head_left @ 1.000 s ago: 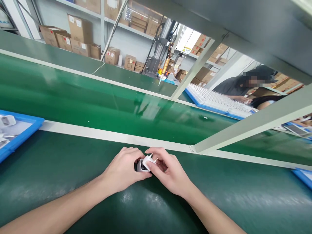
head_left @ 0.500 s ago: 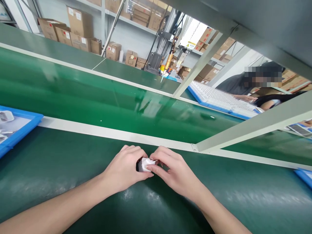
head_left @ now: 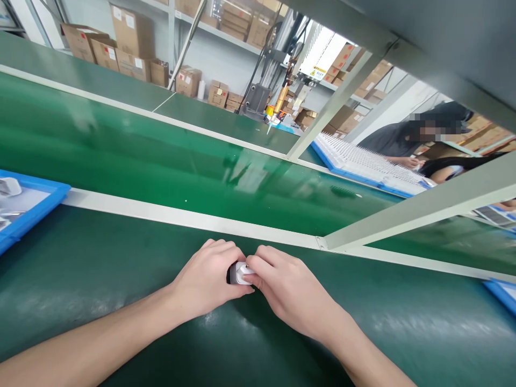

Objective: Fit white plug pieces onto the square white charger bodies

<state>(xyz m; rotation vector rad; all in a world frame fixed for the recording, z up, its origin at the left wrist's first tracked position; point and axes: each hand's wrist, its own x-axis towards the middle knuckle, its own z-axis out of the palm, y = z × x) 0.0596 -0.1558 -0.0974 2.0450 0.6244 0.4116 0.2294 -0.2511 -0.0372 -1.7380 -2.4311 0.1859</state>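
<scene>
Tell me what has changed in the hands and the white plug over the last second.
The right hand has closed in over the white plug, so less of it shows and its prong no longer sticks up. The left hand has kept its grip on the plug's other end. Both hands stayed on the dark green mat, and the blue tray stayed at the left edge.

Hands: the left hand (head_left: 207, 279) and right hand (head_left: 288, 290) meet on the near table (head_left: 121, 279), with a small plug (head_left: 241, 272) between them.
Left: a tray (head_left: 36, 207).
Behind: the belt (head_left: 141, 156).
</scene>
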